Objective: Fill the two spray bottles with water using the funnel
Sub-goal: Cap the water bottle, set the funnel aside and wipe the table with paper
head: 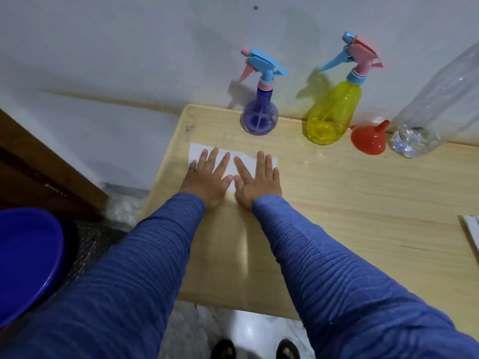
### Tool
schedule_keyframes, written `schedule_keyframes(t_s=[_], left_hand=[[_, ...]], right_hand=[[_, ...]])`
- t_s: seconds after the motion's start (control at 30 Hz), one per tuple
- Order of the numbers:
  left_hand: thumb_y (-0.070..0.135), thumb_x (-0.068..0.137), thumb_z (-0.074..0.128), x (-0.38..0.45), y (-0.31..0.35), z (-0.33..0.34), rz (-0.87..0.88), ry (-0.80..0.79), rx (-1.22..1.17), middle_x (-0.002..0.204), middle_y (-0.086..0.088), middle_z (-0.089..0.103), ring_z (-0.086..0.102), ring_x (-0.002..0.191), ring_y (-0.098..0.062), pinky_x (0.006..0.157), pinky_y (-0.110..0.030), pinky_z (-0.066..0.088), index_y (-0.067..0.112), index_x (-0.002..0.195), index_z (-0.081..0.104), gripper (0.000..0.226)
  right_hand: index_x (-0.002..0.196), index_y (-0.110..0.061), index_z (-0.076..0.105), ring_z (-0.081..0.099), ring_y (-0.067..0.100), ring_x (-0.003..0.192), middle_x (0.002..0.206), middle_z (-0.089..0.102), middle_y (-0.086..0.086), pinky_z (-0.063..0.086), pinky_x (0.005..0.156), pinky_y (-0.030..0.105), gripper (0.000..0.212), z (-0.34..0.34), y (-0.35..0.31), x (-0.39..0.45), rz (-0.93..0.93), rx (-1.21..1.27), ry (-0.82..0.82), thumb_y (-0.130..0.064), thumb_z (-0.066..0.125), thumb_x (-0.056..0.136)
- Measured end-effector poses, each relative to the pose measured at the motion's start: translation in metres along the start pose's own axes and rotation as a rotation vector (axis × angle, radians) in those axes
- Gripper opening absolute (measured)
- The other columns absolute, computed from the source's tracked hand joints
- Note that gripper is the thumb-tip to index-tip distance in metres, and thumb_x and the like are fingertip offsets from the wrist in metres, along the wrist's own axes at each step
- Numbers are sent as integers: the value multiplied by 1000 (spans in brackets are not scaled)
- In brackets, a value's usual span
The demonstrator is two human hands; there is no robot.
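A small purple spray bottle (260,117) with a blue-and-pink trigger head stands at the back of the wooden table (350,203). To its right stands a taller yellow spray bottle (331,115) with a pink-and-blue head. A red funnel (369,139) lies mouth-down beside the yellow bottle. A clear plastic water bottle (430,110) stands at the far right. My left hand (207,177) and my right hand (259,180) rest flat, fingers spread, on a white paper sheet (197,154), holding nothing.
A blue plastic basin (28,257) sits low at the left, off the table. A white wall runs right behind the bottles. A wooden panel (39,161) is at the left. A white object (471,229) pokes in at the table's right edge.
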State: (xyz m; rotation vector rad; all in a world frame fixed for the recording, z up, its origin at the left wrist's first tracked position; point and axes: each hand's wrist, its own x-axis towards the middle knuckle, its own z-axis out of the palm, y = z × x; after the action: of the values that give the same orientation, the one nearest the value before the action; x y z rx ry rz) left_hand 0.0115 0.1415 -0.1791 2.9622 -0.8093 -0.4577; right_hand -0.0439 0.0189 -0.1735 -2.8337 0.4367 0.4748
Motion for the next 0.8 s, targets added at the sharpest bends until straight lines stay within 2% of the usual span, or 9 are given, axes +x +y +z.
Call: schedule_keyframes(t_s=[0.2,0.4,0.6,0.8], left_hand=[[44,102,16,-32,-2,7,-24,-20,32,160,-7,-15,-12,147,-27,118,-44,1,23,152,-9,60],[44,102,13,-49,23,13,-33,-40,40,159,-7,-18,-15,147,-27,117,-46,-1,22,152,-12,60],[43,102,12,-52,68,17,-8,-56,23,159,-6,-20,-17,146,-25,117,-46,-3,22,151,-14,59],[39,103,15,-45,139,24,77,-40,1,159,-5,-18,-16,147,-24,118,-45,-4,17,152,-11,59]], right_hand=[[147,-42,-9,-24,24,144,156,-26,6,-11,117,41,51,10,-6,-25,-28,-16,-8,-44,11,100],[147,-42,-9,-24,21,144,156,-26,2,-12,117,42,50,17,11,-46,-29,-22,-5,-43,9,100],[147,-40,-10,-24,20,144,156,-25,0,-12,117,43,51,15,51,-62,-2,-27,10,-41,8,100],[148,-37,-10,-22,18,145,157,-23,-1,-10,118,41,51,12,119,-80,43,-2,48,-39,9,100]])
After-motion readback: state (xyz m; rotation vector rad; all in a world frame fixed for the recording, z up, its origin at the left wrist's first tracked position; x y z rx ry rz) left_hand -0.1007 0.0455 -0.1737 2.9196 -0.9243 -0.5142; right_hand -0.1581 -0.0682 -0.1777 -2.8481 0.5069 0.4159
